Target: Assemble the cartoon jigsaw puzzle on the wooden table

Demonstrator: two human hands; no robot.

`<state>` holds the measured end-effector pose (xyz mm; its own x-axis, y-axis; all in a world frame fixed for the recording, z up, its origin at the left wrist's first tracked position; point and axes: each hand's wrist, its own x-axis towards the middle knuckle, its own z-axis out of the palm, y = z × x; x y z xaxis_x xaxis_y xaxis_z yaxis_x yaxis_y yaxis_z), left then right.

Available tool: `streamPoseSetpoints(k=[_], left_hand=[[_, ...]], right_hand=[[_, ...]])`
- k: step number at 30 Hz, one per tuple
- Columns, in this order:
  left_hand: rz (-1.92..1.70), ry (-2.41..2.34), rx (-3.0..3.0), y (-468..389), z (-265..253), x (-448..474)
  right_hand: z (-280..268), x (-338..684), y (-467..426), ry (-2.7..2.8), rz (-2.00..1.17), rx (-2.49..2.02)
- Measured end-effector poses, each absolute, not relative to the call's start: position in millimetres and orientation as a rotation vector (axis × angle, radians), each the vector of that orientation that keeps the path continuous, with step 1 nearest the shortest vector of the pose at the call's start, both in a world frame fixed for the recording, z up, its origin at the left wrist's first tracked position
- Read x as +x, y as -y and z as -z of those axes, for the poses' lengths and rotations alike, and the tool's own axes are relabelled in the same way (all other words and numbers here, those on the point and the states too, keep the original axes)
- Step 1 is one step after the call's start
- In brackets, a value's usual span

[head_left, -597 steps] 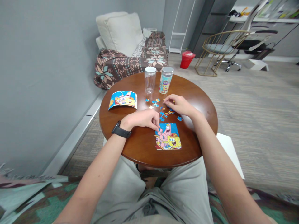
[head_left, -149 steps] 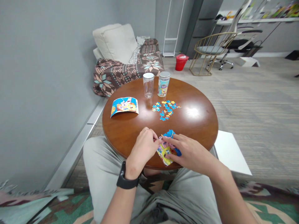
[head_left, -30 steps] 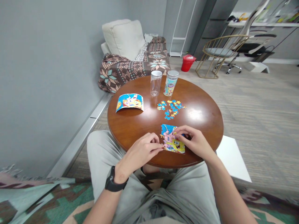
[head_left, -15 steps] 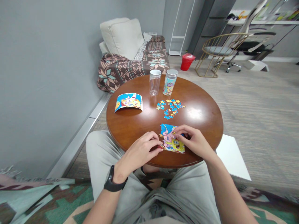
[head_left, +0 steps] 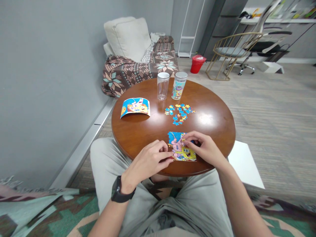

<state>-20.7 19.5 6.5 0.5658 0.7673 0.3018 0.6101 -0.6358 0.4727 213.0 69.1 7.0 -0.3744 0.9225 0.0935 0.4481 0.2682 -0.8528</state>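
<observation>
A partly joined jigsaw puzzle [head_left: 178, 148] with yellow and pink cartoon figures on blue lies near the table's front edge. At its lower left corner, the thumb and fingertips of my left hand [head_left: 154, 158] press against the edge. My right hand [head_left: 203, 146] curls over the upper right part, thumb and index finger on the puzzle and the other fingers at its right side. That hand covers some of the right edge. Beyond the puzzle, loose jigsaw pieces [head_left: 182, 113] lie scattered in a group, mostly blue and yellow.
On the round wooden table [head_left: 138, 135] a curved picture sheet [head_left: 135, 106] stands at left. Behind the pieces are a clear jar [head_left: 162, 89] and a cartoon-printed jar [head_left: 179, 88], both lidded. A white board [head_left: 245, 164] is below the table's right side.
The puzzle has turned slightly between my hands, its bottom edge now lying more level. My left fingertips have shifted a little right. The loose pieces stay as they were.
</observation>
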Motion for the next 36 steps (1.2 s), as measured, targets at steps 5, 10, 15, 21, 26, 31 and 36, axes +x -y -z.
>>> streamPoseSetpoints(k=[5, 10, 15, 21, 26, 31, 36], left_hand=[[-0.735, -1.087, 2.491, -19.9, -5.9, -21.8], [-0.729, -1.054, 2.555, -19.8, -5.7, -22.0], [-0.733, -1.06, 2.634, -18.0, -2.5, -23.2], [-0.719, -1.043, 2.7, -17.5, -2.0, -23.4], [-0.694, -1.072, 2.741, -16.5, -2.4, -22.7], [-0.702, -1.072, 2.709, -15.5, -2.7, -22.9], [-0.823, -1.176, 2.369, -15.4, -5.3, -22.4]], right_hand=[[-7.1, 212.2, -69.1, 1.939, -1.019, -1.225], [-6.2, 213.1, -69.1, 1.945, -1.011, -1.23], [-6.4, 213.4, -68.8, 1.944, -1.007, -1.225], [-6.8, 212.5, -69.2, 1.931, -1.022, -1.227], [-6.5, 212.2, -69.7, 1.92, -1.042, -1.222], [-7.4, 212.6, -69.6, 1.928, -1.034, -1.224], [-14.7, 212.1, -68.0, 1.963, -0.997, -1.195]])
